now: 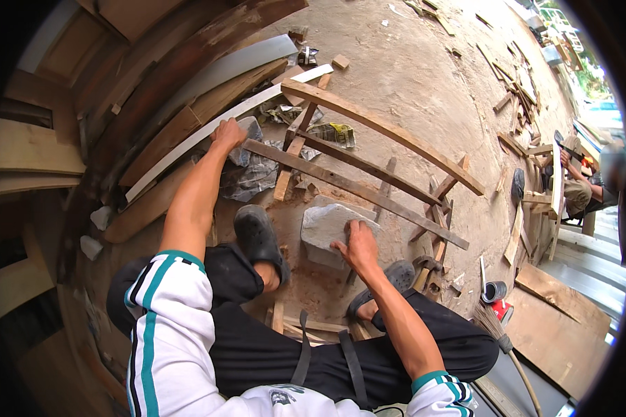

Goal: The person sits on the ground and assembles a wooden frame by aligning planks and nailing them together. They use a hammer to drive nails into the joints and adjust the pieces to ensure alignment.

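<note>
My left hand (228, 134) is curled closed beside a grey stone lump (249, 137), next to a long white strip of wood (209, 128). Its fingertips are hidden, so what it grips does not show. With thumb and bent fingers, my right hand (359, 247) holds the right side of a pale grey stone block (320, 233) on the ground between my feet. Just beyond the block stands a wooden frame (389, 132) of long rails and short crosspieces. Crumpled grey plastic sheeting (250, 177) lies below my left hand.
Wooden boards (146, 163) are stacked along the left. A hammer (428, 264) lies near my right shoe. An open can (494, 292) and a broom (490, 323) are at the lower right. Scrap wood (518, 90) litters the far ground. Another person (584, 191) sits at the right.
</note>
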`<state>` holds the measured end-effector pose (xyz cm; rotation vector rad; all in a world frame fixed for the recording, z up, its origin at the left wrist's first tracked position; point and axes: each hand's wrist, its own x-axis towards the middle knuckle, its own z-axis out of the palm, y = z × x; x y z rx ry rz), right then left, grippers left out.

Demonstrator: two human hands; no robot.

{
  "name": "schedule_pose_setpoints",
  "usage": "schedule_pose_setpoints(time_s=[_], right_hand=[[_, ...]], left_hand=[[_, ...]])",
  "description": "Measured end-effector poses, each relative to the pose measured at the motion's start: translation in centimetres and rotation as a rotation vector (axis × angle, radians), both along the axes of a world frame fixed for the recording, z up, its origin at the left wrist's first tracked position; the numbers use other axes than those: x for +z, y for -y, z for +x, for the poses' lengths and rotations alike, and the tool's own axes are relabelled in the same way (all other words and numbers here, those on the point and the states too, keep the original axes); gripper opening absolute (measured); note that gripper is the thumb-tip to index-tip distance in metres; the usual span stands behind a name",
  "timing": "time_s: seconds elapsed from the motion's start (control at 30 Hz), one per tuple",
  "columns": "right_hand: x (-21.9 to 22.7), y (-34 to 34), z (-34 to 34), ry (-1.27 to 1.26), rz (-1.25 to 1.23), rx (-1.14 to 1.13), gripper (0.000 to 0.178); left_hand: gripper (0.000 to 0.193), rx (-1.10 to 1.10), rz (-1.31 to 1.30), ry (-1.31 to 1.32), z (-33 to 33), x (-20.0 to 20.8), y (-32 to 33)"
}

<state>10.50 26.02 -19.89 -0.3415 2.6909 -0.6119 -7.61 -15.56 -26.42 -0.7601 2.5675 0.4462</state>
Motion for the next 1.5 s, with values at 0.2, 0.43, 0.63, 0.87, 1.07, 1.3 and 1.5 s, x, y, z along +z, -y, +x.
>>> schedule_pose_setpoints(time_s=[0.2, 0.43, 0.63, 0.87, 1.07, 1.3, 1.5], right_hand=[[-0.5, 0.0, 0.5, 0.000, 0.014, -0.018, 0.057], [-0.4, 0.1, 0.4, 0.043, 0.052, -0.019, 0.059], [-0.3, 0.2, 0.5, 0.011, -0.001, -0.023, 0.058], [-0.5, 0.0, 0.5, -0.004, -0.002, -0.003, 0.058], [-1.3, -1.6, 0.2, 0.002, -0.118, 0.009, 0.045], [5.2, -10.3, -1.8, -0.213, 0.081, -0.324, 0.041], [7.4, -20.5, -1.5, 0.171, 0.411, -0.668, 0.082]], left_hand=[[0.039, 0.050, -0.058, -0.032, -0.7, -0.2, -0.6], [0.039, 0.032, -0.085, -0.032, -0.6, 0.3, -0.6], [0.041, 0.142, 0.036, -0.087, 0.4, -0.3, 1.3], [0.030, 0.289, 0.108, -0.436, 2.8, 1.5, 2.8], [0.020, 0.244, 0.233, -0.809, 4.2, 4.9, 0.2], [0.035, 0.821, 0.351, -0.864, 10.1, 5.3, -6.5], [0.080, 0.891, 0.684, -0.394, 14.4, 4.0, -11.5]])
